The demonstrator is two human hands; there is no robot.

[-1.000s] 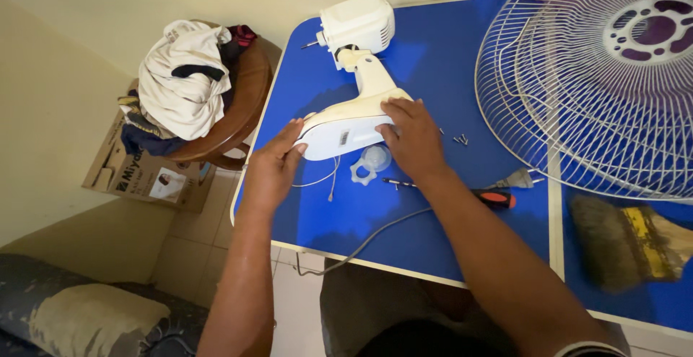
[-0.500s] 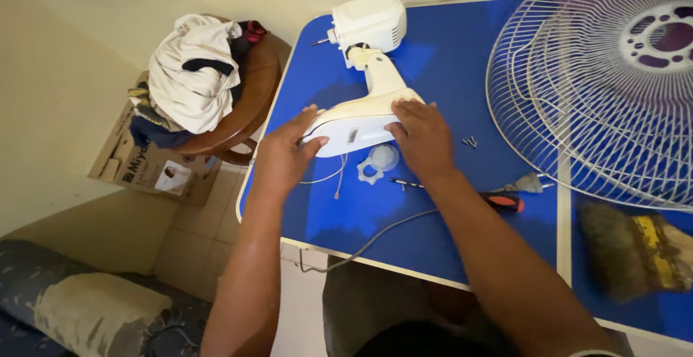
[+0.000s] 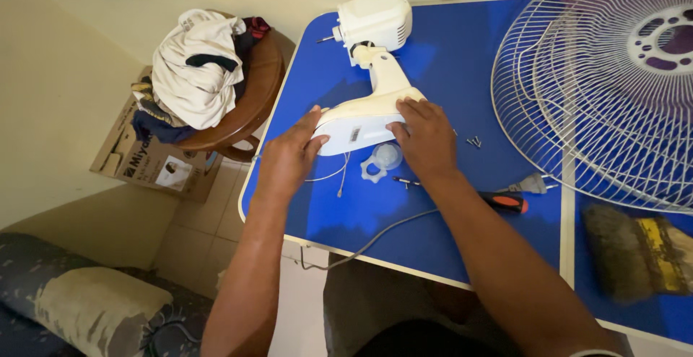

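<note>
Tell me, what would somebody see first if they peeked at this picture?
Probably the two bare hands in the middle: the left hand and right hand both grip the white fan body lying on the blue table. Next, the big white wire fan guard fills the table's right side. A heap of clothes sits on a round wooden stool to the left.

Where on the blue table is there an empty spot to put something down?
Bare blue table lies between the white fan body and the wire fan guard, and along the near edge below the grey cord. It is crowded around both hands, left hand and right hand: plastic knob, screwdriver, screws.
</note>
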